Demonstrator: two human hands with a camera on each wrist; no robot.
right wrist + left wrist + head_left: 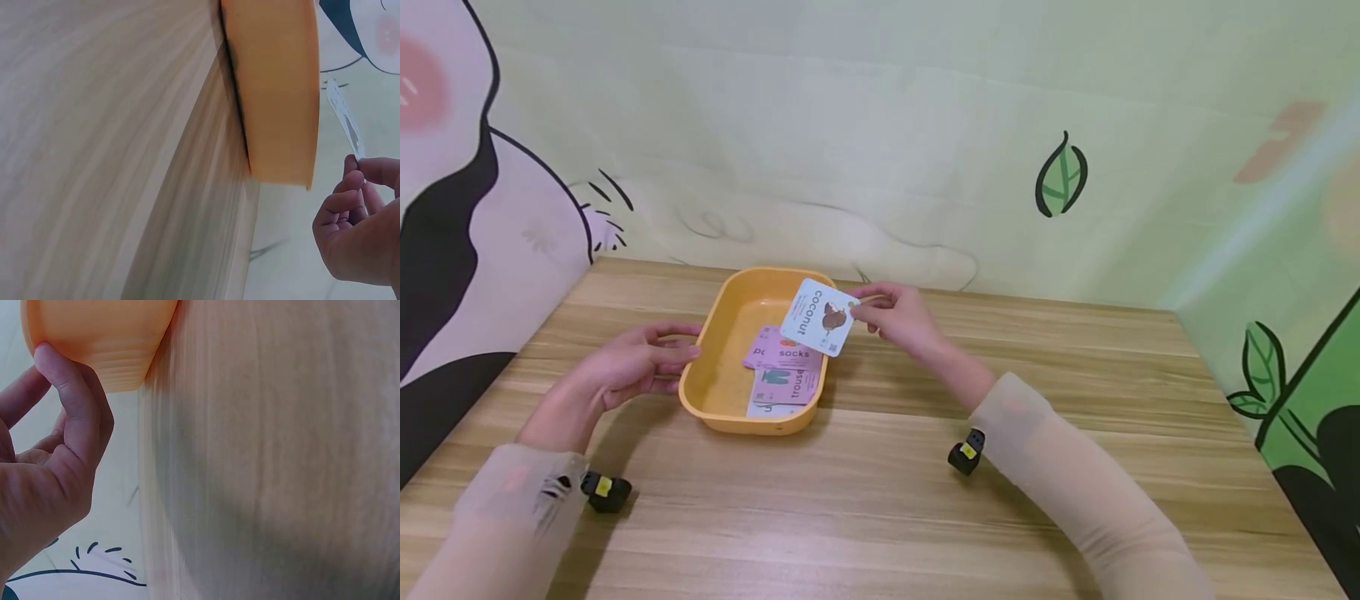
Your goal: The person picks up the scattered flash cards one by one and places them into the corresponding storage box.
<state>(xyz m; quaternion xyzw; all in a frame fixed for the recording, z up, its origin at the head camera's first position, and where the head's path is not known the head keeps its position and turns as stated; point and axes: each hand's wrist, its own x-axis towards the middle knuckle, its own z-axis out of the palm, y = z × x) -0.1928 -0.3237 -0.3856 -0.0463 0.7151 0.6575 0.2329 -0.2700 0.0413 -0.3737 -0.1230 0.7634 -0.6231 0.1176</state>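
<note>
My right hand (904, 321) pinches a light-blue card (815, 327) between thumb and fingertips at its edge. The card reads "coconut" beside a brown coconut picture and overlaps the right side of a yellow plastic tray (706, 400). Seen from the right wrist, the card (345, 119) is nearly edge-on, above the level of the tray's rim. Fingertips of my left hand (643, 362) touch the tray's left side near the rim; in the left wrist view the thumb rests against the outer wall. Inside the tray lie a pink "socks" card (800, 358) and a "trouse…" card (786, 387), overlapping others partly hidden.
The tray stands on a wood-grain table (895, 500), toward its back edge. A printed cloth backdrop (910, 142) with leaves and a cartoon figure rises behind the table. A small black device (606, 492) sits at the left wrist, another device (967, 452) at the right.
</note>
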